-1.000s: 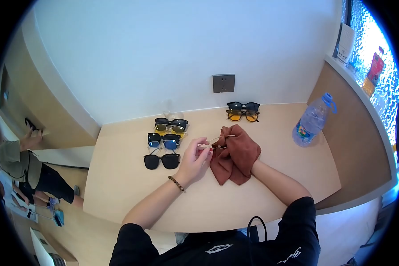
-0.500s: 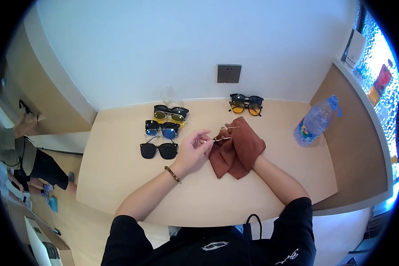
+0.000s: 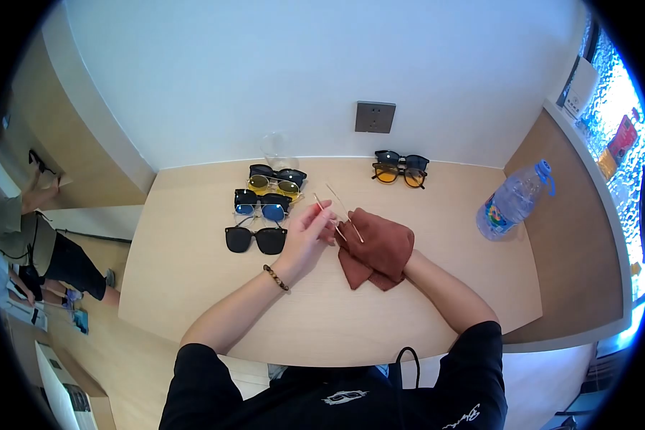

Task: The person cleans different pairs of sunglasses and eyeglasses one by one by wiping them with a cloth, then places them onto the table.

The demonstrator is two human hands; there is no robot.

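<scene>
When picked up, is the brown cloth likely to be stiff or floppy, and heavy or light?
The cloth is probably floppy: it drapes in soft folds, with loose corners pointing down at its lower edge. It is likely light for its size, since it looks like thin fabric. It seems unlikely to roll, having no rigid, round shape.

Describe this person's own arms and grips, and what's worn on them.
Both upper arms are in short black sleeves: left sleeve, right sleeve. The forearms are bare. The left grip is ungloved, with a brown, yellowish beaded bracelet at its wrist. The right grip is hidden from view. The black shirt carries white print.
</scene>
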